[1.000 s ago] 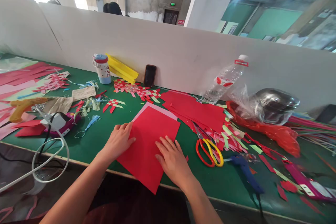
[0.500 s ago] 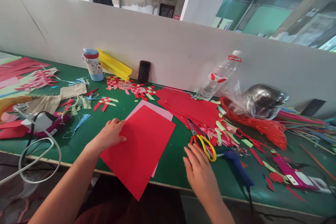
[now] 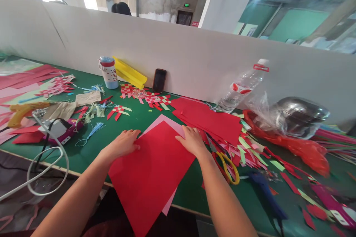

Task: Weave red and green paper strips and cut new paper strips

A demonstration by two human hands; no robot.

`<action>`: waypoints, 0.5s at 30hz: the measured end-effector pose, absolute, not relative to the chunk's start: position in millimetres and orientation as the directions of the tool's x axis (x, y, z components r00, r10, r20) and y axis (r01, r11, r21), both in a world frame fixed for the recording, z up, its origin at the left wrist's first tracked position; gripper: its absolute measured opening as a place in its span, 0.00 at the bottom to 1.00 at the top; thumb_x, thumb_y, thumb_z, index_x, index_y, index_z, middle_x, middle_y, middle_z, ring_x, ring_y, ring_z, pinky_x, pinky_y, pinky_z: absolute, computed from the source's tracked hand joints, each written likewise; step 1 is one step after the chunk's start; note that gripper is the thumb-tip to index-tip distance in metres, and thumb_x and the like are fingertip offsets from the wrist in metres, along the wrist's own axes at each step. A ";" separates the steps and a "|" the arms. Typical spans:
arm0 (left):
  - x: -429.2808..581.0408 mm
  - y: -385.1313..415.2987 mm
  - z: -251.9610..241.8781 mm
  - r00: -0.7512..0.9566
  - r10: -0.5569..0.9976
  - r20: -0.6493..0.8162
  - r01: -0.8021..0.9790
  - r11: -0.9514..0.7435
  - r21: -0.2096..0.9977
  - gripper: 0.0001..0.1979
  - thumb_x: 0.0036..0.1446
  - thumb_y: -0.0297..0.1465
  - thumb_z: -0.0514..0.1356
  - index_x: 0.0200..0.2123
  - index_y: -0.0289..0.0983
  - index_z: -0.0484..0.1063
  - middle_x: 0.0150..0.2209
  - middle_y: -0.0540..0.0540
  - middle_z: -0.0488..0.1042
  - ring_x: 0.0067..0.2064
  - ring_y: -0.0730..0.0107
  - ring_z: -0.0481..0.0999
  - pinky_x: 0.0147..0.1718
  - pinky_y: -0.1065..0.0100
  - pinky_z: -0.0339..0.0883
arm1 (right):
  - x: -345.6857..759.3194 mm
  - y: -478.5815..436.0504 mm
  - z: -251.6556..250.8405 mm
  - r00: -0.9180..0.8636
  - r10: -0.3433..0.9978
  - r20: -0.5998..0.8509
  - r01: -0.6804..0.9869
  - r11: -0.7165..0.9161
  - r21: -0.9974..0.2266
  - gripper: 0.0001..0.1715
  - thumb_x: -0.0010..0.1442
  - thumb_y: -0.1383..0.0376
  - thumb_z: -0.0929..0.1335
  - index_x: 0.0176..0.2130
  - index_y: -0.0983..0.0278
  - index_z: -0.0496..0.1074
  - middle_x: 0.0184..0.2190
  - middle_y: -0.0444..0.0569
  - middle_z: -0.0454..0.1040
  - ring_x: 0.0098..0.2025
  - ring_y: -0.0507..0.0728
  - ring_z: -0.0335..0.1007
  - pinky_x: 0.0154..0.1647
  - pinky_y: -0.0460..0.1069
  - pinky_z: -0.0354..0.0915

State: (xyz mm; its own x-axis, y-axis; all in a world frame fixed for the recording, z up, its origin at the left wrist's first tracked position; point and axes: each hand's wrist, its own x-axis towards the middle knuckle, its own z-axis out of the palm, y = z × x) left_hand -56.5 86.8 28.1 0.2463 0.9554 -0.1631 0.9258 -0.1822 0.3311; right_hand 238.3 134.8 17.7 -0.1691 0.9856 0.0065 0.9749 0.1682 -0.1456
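Observation:
A plain red paper sheet [image 3: 152, 170] lies turned cornerwise in front of me, its near corner hanging past the table's edge. Beneath it, a pink paper sheet [image 3: 159, 119] shows along the top and lower right. My left hand [image 3: 124, 144] holds the red sheet's left edge, thumb on top and fingers bent at the margin. At the upper right edge, my right hand [image 3: 191, 140] rests on the papers, fingers stretched and thumb apart. Scissors with yellow and red handles [image 3: 229, 168] lie right of my right wrist, partly hidden by the forearm.
Further red sheets [image 3: 211, 118] and paper scraps [image 3: 250, 155] lie behind the scissors. A blue glue gun [image 3: 267, 196] is on the right. Along the partition [image 3: 178, 59] stand a cup [image 3: 109, 74], a phone [image 3: 159, 80] and a plastic bottle [image 3: 241, 87]. A white cable [image 3: 65, 170] loops at left.
My right hand has moved left from beside the scissors onto the upper right edge of the papers. The sheets are turned slightly, and the camera view has shifted.

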 end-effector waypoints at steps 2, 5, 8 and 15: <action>-54.9 86.0 26.9 0.224 0.963 -0.148 0.931 -0.167 0.324 0.24 0.56 0.32 0.57 0.56 0.36 0.67 0.49 0.36 0.74 0.53 0.49 0.73 0.50 0.58 0.63 | 237.6 132.1 17.6 -0.128 0.992 -0.006 0.984 0.126 -0.130 0.30 0.62 0.51 0.66 0.58 0.65 0.65 0.56 0.61 0.69 0.60 0.66 0.62 0.57 0.60 0.57; -52.4 86.1 23.6 0.198 0.972 -0.130 0.938 -0.150 0.312 0.20 0.58 0.32 0.54 0.54 0.36 0.68 0.49 0.36 0.72 0.52 0.50 0.73 0.51 0.56 0.62 | 238.5 125.9 19.8 -0.064 0.997 -0.030 0.991 0.060 -0.120 0.32 0.60 0.47 0.67 0.55 0.65 0.67 0.54 0.63 0.70 0.59 0.69 0.62 0.54 0.60 0.58; -49.6 87.8 20.8 0.186 0.976 -0.113 0.940 -0.144 0.309 0.18 0.59 0.35 0.54 0.51 0.37 0.69 0.49 0.36 0.71 0.51 0.50 0.73 0.51 0.55 0.62 | 238.5 123.5 22.7 -0.032 0.998 -0.059 0.990 0.024 -0.140 0.32 0.57 0.45 0.67 0.52 0.64 0.69 0.52 0.60 0.72 0.58 0.69 0.63 0.51 0.59 0.59; -43.8 96.4 20.5 0.184 0.979 -0.087 0.928 -0.144 0.344 0.15 0.53 0.39 0.61 0.41 0.37 0.71 0.47 0.37 0.71 0.51 0.48 0.69 0.50 0.57 0.62 | 239.3 123.3 21.9 0.003 0.999 -0.032 0.972 -0.011 -0.236 0.28 0.53 0.47 0.71 0.47 0.62 0.69 0.51 0.57 0.70 0.57 0.68 0.61 0.48 0.56 0.60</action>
State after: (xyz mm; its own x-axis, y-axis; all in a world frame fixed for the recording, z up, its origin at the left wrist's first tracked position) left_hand -43.8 96.4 20.5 0.1840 0.9791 -0.0871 0.9277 -0.1437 0.3444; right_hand 239.3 123.3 21.9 0.0034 0.9995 -0.0322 0.9717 -0.0109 -0.2360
